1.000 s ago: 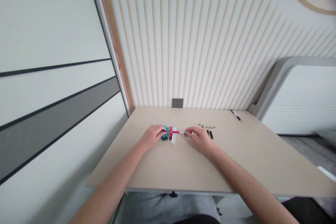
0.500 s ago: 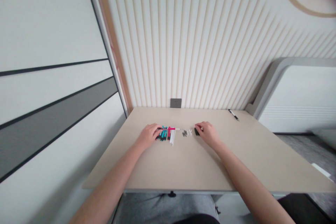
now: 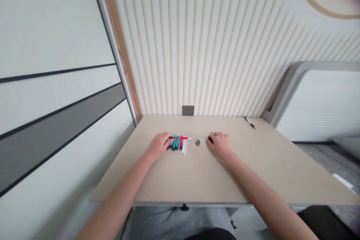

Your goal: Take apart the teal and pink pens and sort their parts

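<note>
My left hand [image 3: 159, 145] is closed on a pen body [image 3: 174, 137], dark at the held end with a pink section, lying level. A thin white refill [image 3: 190, 138] sticks out of its right end. Beneath it lie several teal and black pen barrels [image 3: 174, 144] and a pink one [image 3: 181, 144]. White sticks [image 3: 184, 147] lie beside these. My right hand [image 3: 221, 144] rests on the table with curled fingers around a small black piece [image 3: 210, 140]; its fingers hide part of it. Small grey pieces [image 3: 197, 142] and small white pieces [image 3: 203, 141] lie between my hands.
The beige table [image 3: 191, 180] meets a ribbed wall with a dark socket [image 3: 188, 110]. A black and white pen [image 3: 249, 122] lies at the back right. One small grey piece [image 3: 212, 132] sits just behind my right hand. A white cabinet [image 3: 70, 138] borders the left.
My right hand has turned and its fingers have curled lower over the black pieces. A small grey piece shows behind that hand. The left hand and its pen body have stayed still.
</note>
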The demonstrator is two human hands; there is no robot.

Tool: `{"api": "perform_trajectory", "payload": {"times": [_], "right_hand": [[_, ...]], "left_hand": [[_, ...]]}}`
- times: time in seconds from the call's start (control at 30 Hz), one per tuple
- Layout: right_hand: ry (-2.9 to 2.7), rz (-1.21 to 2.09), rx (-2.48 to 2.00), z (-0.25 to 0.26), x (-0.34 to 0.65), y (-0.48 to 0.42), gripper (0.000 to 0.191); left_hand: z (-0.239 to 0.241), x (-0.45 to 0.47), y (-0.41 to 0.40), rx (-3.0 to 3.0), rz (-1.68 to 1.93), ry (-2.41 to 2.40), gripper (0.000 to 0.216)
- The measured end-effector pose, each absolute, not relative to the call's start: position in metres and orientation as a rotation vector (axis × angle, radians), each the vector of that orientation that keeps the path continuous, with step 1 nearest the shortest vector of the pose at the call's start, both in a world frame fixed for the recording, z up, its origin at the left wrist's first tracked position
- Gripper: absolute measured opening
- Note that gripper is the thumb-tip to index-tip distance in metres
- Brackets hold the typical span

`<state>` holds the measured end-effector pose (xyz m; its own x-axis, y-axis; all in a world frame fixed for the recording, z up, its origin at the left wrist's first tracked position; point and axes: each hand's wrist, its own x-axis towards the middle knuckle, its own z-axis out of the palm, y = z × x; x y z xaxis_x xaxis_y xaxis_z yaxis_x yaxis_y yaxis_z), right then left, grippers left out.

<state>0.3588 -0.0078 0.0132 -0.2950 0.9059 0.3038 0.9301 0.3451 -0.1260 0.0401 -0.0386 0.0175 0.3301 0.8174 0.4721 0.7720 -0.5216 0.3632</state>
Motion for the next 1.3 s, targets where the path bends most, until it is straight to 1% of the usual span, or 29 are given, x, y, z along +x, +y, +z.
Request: {"api": "perform_trajectory", "payload": {"times": [0.2,0.37,0.47,0.53,0.7,0.77,1.03,1.3], "right_hand": [[-2.274,-0.120,-1.618,0.011,0.356,-0.008,0.023],[-2.214,0.000,-1.584,0.009,0.357,-0.005,0.017],[-2.109,0.125,-1.496,0.009,0.359,-0.001,0.017],[-1.975,0.283,-1.397,0.009,0.361,0.002,0.021],[-1.650,0.731,-1.132,0.008,0.363,0.008,0.048],[-1.582,0.858,-1.076,0.010,0.362,0.008,0.052],[-1.422,1.157,-0.861,0.016,0.355,0.001,0.041],[-1.402,1.203,-0.826,0.017,0.352,-0.001,0.042]], "left_hand": [[0.018,0.041,-0.039,2.512,0.940,1.486,0.017],[0.019,0.041,-0.039,2.508,0.941,1.489,0.019],[0.019,0.041,-0.040,2.503,0.941,1.493,0.020],[0.018,0.041,-0.040,2.499,0.950,1.493,0.021],[0.017,0.041,-0.040,2.496,0.953,1.500,0.020],[0.017,0.041,-0.040,2.495,0.950,1.508,0.021],[0.017,0.041,-0.040,2.512,0.962,1.497,0.021],[0.017,0.040,-0.040,2.508,1.001,1.497,0.020]]}}
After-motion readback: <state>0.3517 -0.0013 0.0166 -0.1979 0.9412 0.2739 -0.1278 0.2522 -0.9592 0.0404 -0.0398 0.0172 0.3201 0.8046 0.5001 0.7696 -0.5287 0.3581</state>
